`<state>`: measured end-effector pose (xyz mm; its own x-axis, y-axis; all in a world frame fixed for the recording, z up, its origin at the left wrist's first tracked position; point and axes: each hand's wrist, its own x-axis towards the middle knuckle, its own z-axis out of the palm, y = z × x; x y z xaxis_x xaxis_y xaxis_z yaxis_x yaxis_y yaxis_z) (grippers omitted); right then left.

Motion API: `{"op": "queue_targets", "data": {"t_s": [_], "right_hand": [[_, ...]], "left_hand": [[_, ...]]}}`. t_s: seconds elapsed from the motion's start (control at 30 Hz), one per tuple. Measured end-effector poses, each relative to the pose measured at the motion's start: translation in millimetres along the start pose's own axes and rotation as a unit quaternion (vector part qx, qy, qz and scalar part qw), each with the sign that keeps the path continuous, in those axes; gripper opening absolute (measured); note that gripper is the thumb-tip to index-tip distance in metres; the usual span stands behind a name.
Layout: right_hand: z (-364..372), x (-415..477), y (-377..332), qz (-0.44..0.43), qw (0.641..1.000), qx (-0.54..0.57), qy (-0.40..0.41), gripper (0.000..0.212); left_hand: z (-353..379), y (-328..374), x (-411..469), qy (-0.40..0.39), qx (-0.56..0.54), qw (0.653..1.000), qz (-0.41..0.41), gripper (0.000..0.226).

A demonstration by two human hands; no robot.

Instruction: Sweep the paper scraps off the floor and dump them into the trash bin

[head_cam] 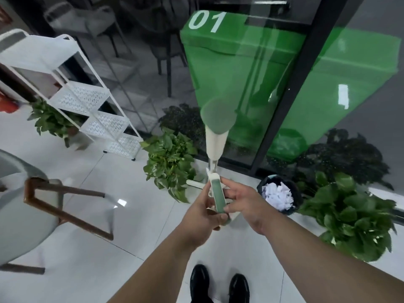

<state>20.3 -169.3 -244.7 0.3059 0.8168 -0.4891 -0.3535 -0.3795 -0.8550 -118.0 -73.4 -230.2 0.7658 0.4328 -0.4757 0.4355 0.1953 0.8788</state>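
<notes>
Both hands are on the sweeping tool at frame centre. The left hand (pixel 203 217) wraps the green-and-white part (pixel 218 197) from the left, thumb across it. The right hand (pixel 244 200) pinches the same part from the right with its fingertips. The tool's long handle (pixel 215 143) runs up from the hands almost straight at the camera, so its long axis is close to vertical and heavily foreshortened. The top end is blurred, and I can't tell if the gripped part is the broom or the dustpan. The head is hidden behind the hands. The trash bin (pixel 294 212) stands on the floor (pixel 142 248) to the right of the hands, slightly further out, near the right hand and just beside the right-side potted plant (pixel 354 217). Paper scraps (pixel 278 196) already sit in the bin. Judgement: any further dump goes rightward, with the right hand leading.
</notes>
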Motion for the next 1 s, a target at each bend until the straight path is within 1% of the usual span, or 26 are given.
{"op": "queue_targets", "data": {"t_s": [0.1, 0.27, 0.43, 0.63, 0.73, 0.8, 0.9, 1.0], "right_hand": [[-17.4, 24.3, 6.5, 0.002, 1.000, 0.019, 0.024, 0.087], [-43.4, 47.4, 11.7, 0.019, 0.996, 0.059, 0.057, 0.085], [-64.1, 62.6, 16.3, 0.031, 0.993, 0.078, 0.085, 0.085], [-78.2, 70.7, 1.8, 0.021, 0.993, 0.100, 0.060, 0.079], [-80.2, 82.2, -5.7, 0.019, 0.995, 0.083, 0.048, 0.076], [-82.2, 90.9, -8.8, 0.022, 0.994, 0.095, 0.048, 0.071], [-88.3, 98.0, -8.8, 0.026, 0.990, 0.125, 0.064, 0.062], [-98.5, 97.4, -0.9, 0.022, 0.987, 0.138, 0.075, 0.063]], "left_hand": [[5.9, -3.3, 31.6, -0.003, -0.003, 1.000, 0.012, 0.091], [24.0, -14.1, 73.0, 0.001, -0.022, 1.000, 0.000, 0.093], [44.7, -18.9, 100.1, 0.015, -0.073, 0.997, 0.004, 0.094], [64.2, -12.0, 120.6, 0.045, -0.128, 0.990, 0.020, 0.078], [64.1, -9.9, 130.2, 0.072, -0.171, 0.982, 0.016, 0.080], [60.4, -9.1, 136.8, 0.084, -0.191, 0.978, 0.017, 0.083], [58.2, -4.0, 147.1, 0.073, -0.175, 0.982, 0.014, 0.080], [61.3, 2.7, 152.9, 0.061, -0.137, 0.989, -0.007, 0.077]]}}
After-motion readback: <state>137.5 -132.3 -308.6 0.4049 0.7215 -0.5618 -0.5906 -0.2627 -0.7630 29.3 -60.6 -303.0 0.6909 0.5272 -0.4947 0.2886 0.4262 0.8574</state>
